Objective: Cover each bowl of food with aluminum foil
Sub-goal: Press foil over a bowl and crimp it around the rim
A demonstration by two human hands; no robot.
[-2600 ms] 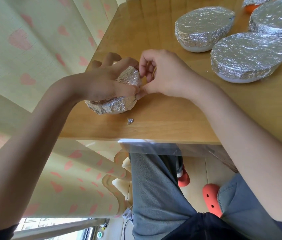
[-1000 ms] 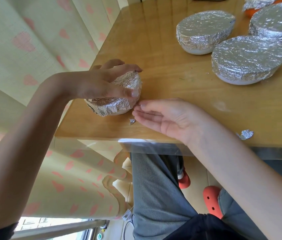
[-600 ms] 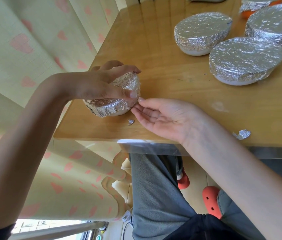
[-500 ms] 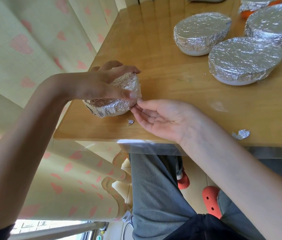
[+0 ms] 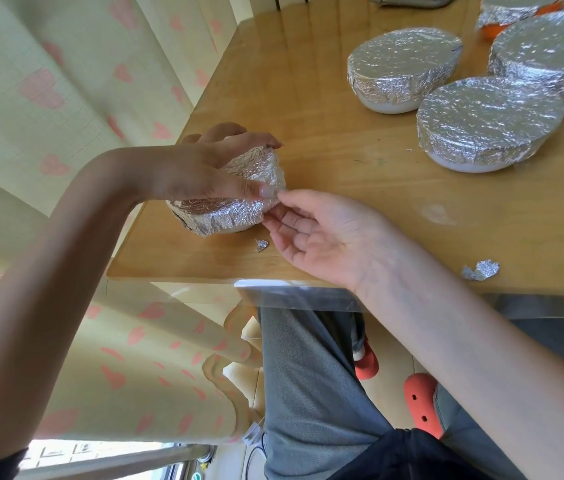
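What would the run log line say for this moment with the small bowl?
small foil-wrapped bowl: near table corner | left hand: grips bowl from above | right hand: open, fingertips at foil edge | foil scraps: two

Small wrapped bowl [image 5: 228,202] sits at table [image 5: 360,188] corner; three covered bowls [image 5: 481,123] far right behind.

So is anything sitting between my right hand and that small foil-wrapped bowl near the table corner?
Nothing visible. The right hand lies palm up, its fingertips already at the small bowl's foil edge. A tiny foil scrap lies beside them, not between.
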